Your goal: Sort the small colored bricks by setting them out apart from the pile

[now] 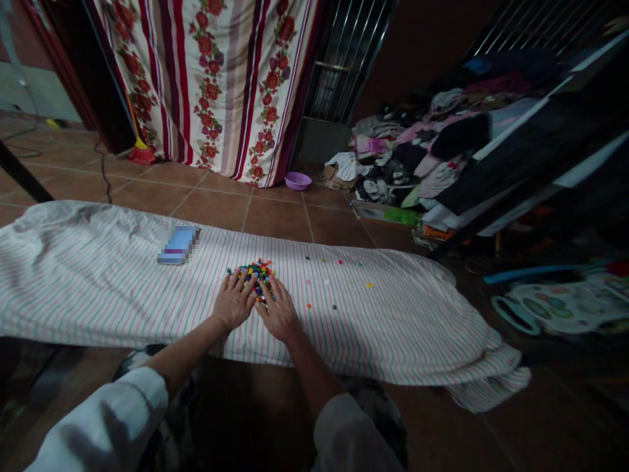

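A pile of small multicoloured pieces (259, 270) lies on a striped cloth (393, 334) spread over a low surface. My left hand (234, 303) rests palm down on the pile's left side, its fingers spread. On the right side of the pile, my right hand (279, 309) also lies flat with fingers apart. The thumbs are close together at the pile's near edge. To the right of my hands, several single pieces are spaced out in rows, among them a yellow one (370, 285), an orange one (309, 306) and a red one (340, 262).
A blurred blue phone-like object (177, 246) lies on the cloth at the left. Beyond, on the tiled floor, are a purple basin (297, 181), a floral curtain (211, 85), a red and yellow broom (141, 152) and heaped clothes (413, 147). A dark slanting frame stands at right.
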The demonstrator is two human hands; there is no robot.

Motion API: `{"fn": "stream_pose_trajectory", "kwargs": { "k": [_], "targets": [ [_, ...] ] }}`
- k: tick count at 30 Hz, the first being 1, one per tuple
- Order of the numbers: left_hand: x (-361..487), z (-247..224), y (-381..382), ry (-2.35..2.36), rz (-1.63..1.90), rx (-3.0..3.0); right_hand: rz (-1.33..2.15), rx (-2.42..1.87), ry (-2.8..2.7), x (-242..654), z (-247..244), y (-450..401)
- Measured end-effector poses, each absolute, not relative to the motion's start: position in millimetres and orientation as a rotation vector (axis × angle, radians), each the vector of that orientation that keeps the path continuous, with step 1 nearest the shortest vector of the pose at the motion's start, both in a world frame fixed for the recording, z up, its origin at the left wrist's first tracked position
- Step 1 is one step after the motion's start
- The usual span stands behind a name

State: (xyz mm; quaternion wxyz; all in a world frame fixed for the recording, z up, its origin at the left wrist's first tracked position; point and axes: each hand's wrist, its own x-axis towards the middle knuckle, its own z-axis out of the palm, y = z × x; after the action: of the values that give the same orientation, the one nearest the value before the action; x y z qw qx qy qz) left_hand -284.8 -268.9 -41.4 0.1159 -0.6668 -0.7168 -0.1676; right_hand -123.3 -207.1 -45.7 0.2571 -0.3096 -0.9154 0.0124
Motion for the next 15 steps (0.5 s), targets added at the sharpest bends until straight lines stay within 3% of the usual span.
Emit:
{"fn": "stream_pose_trajectory", "kwargs": {
  "k": [15],
  "targets": [
    [-290,-23,-229,-1.939,-0.488,-2.098,0.163,-0.804,-2.377,-124,-55,-197]
  ]
}}
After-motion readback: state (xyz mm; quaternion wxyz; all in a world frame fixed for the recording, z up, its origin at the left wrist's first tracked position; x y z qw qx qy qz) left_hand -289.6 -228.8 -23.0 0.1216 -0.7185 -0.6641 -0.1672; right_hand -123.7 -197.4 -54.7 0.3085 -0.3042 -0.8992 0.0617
